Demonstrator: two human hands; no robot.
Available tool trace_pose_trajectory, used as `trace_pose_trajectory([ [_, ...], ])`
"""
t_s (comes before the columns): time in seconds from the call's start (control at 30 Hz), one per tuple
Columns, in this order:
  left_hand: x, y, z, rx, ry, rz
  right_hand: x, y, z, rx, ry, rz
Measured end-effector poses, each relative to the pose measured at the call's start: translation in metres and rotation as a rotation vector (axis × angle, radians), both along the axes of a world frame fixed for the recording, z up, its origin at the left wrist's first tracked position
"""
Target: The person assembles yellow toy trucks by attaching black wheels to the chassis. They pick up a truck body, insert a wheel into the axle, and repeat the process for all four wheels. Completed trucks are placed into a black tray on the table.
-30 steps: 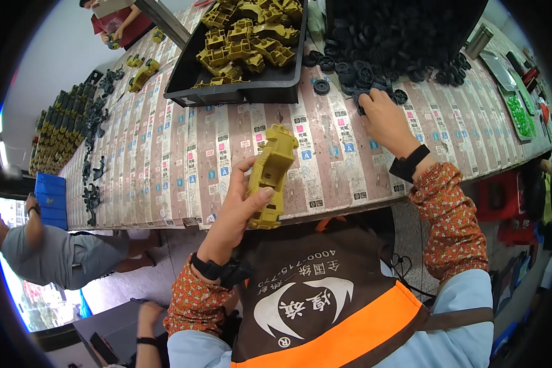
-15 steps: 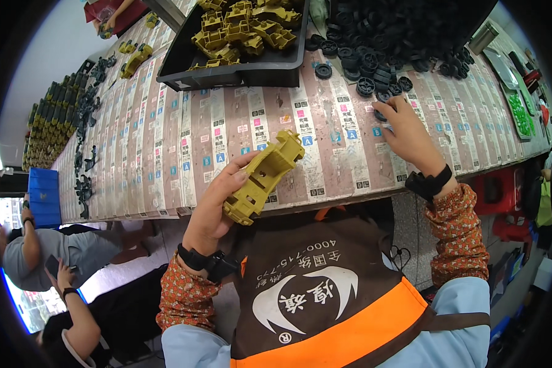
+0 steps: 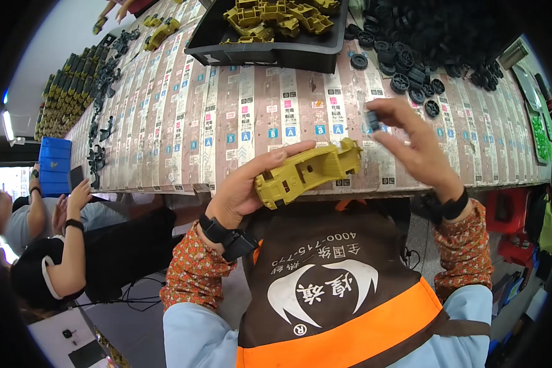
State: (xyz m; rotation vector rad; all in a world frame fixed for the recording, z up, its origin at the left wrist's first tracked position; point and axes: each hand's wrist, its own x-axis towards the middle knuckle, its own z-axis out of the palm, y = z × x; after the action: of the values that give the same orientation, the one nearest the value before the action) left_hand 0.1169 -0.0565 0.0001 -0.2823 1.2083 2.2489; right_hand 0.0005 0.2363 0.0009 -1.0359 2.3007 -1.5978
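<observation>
My left hand (image 3: 240, 185) grips the rear part of a yellow plastic toy car body (image 3: 313, 174), tilted so its hollow side shows. The body is over the near edge of the table. To its right, my right hand (image 3: 420, 144) pinches a small black toy wheel (image 3: 373, 121) between thumb and fingers. The wheel is just apart from the car body's right end. Beyond my right hand lies a heap of loose black wheels (image 3: 405, 59), with a few single ones at its near side.
A black crate (image 3: 264, 59) of yellow car bodies stands at the back middle. Black parts (image 3: 96, 158) line the left side, near stacked yellow-and-black pieces (image 3: 73, 92) and a blue bin (image 3: 55, 164). A tray of green pieces (image 3: 541, 144) lies right. Other people are at the left.
My right hand has moved left and nearer, carrying a wheel away from the heap. My left hand has turned the car body flatter and shifted it right. The view has moved too.
</observation>
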Motion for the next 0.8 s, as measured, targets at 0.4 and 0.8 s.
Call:
trace_pose_trajectory([
  [0.4,0.009,0.014,-0.017,-0.094,0.146,0.356,0.071,-0.054,-0.018,-0.216,-0.454,-0.163],
  [0.8,0.018,0.034,-0.009,0.007,0.035,0.321,0.058,-0.059,-0.006,-0.334,-0.532,-0.163],
])
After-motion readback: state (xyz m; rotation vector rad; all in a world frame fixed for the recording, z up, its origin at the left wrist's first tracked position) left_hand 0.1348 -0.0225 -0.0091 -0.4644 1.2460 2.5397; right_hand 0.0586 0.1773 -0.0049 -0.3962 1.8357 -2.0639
